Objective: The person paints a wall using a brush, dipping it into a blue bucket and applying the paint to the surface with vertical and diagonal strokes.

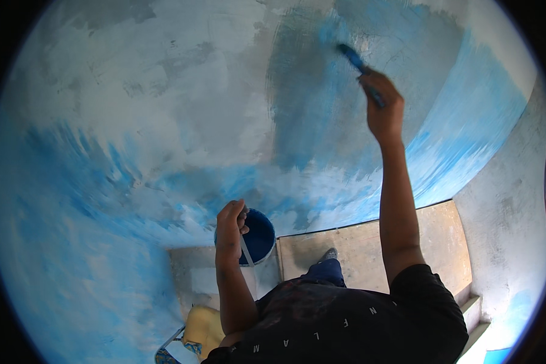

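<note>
My right hand [384,103] is raised at the upper right, closed around the handle of a paintbrush [353,59]. The dark bristles point up and left, at a patch of the wall [212,115] streaked with grey and blue; whether they touch it I cannot tell. Lower down, left of the middle, my left hand [230,224] is curled closed on the pale handle of a bucket [262,233]. The bucket hangs close to the wall, its inside dark blue. My fingers hide part of its rim.
Blue, white and grey paint covers the wall, which curves around me. Below lies a tan board [364,242], where one of my shoes [330,253] shows. Steps [472,315] are at the lower right. A yellow object [204,327] sits at the lower left beside blue-patterned cloth.
</note>
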A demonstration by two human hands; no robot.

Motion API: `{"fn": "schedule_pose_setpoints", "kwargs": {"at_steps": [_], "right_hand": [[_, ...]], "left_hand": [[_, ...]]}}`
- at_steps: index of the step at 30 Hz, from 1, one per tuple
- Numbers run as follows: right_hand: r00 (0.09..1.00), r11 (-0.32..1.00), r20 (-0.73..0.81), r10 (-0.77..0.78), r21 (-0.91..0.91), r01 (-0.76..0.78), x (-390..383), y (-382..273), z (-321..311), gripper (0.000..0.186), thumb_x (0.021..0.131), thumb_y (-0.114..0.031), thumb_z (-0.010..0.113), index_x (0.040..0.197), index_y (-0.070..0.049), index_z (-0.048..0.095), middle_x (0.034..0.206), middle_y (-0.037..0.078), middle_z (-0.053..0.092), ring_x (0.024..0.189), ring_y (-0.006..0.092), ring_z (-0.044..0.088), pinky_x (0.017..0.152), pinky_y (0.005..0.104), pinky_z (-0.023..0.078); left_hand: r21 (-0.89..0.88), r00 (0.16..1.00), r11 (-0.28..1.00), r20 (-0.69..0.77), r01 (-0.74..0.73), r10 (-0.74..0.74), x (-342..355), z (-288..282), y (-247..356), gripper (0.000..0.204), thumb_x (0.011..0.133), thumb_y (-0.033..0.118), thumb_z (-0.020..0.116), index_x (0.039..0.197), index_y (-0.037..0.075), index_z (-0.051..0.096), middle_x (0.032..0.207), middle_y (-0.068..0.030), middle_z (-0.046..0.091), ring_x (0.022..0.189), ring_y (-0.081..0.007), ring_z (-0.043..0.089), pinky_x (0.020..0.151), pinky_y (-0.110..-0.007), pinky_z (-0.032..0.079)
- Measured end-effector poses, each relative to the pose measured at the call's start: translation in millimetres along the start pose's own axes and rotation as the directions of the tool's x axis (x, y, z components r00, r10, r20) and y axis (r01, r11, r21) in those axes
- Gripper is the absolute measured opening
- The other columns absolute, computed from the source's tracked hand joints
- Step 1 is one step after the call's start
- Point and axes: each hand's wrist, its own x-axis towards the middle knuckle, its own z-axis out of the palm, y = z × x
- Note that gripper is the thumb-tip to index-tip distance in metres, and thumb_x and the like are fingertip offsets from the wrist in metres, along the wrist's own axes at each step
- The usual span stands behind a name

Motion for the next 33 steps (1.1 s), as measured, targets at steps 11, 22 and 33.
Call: {"fn": "schedule_pose_setpoints", "kwargs": {"at_steps": [11, 22, 33], "right_hand": [[0.821, 0.970, 0.548, 0.160, 0.066, -0.233, -106.0, 15.3, -2.4, 0.017, 0.089, 0.004, 0.069, 0.105, 0.001, 0.073, 0.115, 0.020, 0.073, 0.105, 0.0332, 0.072, 0.091, 0.0390, 0.057], [0.996, 0.996, 0.032, -0.087, 0.009, 0.087, 13.2, 16.9, -7.8, 0.018, 0.087, 0.004, 0.071, 0.103, -0.005, 0.075, 0.119, 0.013, 0.073, 0.106, 0.0331, 0.072, 0.091, 0.0384, 0.059], [0.995, 0.987, 0.081, -0.056, 0.152, 0.043, 79.4, 5.7, -33.2, 0.022, 0.093, -0.003, 0.070, 0.114, -0.007, 0.076, 0.114, 0.014, 0.075, 0.101, 0.0278, 0.074, 0.092, 0.0371, 0.059]], "left_hand": [[-0.044, 0.991, 0.999, 0.130, 0.017, -0.011, 11.8, 18.9, -8.1, 0.032, 0.093, 0.039, 0.065, 0.078, 0.012, 0.058, 0.069, 0.0052, 0.041, 0.056, -0.0064, 0.028, 0.057, -0.027, 0.028], [-0.104, 0.995, 0.994, 0.103, 0.022, -0.011, 13.6, 25.9, -6.8, 0.030, 0.091, 0.037, 0.068, 0.077, 0.014, 0.057, 0.066, 0.0045, 0.043, 0.056, -0.0071, 0.028, 0.058, -0.028, 0.026], [-0.106, 0.987, 0.985, 0.073, -0.138, 0.146, -7.3, 47.0, 34.2, 0.035, 0.093, 0.040, 0.064, 0.076, 0.012, 0.056, 0.064, 0.0058, 0.031, 0.058, -0.0077, 0.020, 0.056, -0.028, 0.022]]}}
